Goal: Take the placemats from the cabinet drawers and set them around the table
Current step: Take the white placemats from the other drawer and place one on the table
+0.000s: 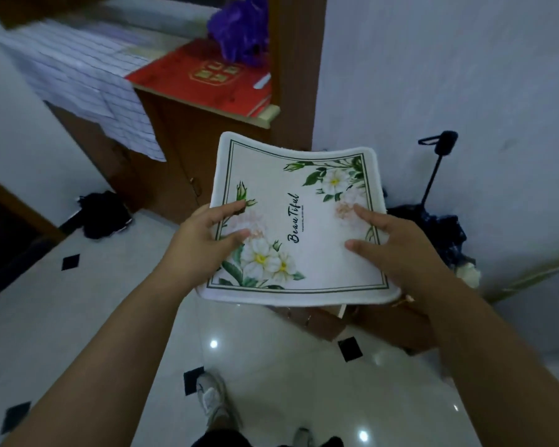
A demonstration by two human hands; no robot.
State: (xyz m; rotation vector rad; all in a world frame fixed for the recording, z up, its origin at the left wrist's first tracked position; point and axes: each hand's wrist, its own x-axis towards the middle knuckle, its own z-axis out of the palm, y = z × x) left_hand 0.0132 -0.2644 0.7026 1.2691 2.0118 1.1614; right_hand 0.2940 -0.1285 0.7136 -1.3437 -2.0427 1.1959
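A white placemat (pixel 299 217) printed with green leaves, white flowers and the word "Beautiful" is held flat in mid-air above the floor. My left hand (pixel 204 237) grips its left edge, thumb and fingers on top. My right hand (pixel 389 240) grips its right edge the same way. The mat bows slightly, its far edge curling up. Whether more mats lie beneath it is hidden. The brown wooden cabinet (pixel 188 146) stands just beyond the mat; its drawers are shut or out of view.
A red book (pixel 207 75), a purple bag (pixel 239 27) and a checked cloth (pixel 88 79) lie on the cabinet top. A folded dark umbrella (pixel 433 227) leans at the right wall. A cardboard box (pixel 352 321) sits under the mat. Dark cloth (pixel 104 214) lies on the tiled floor.
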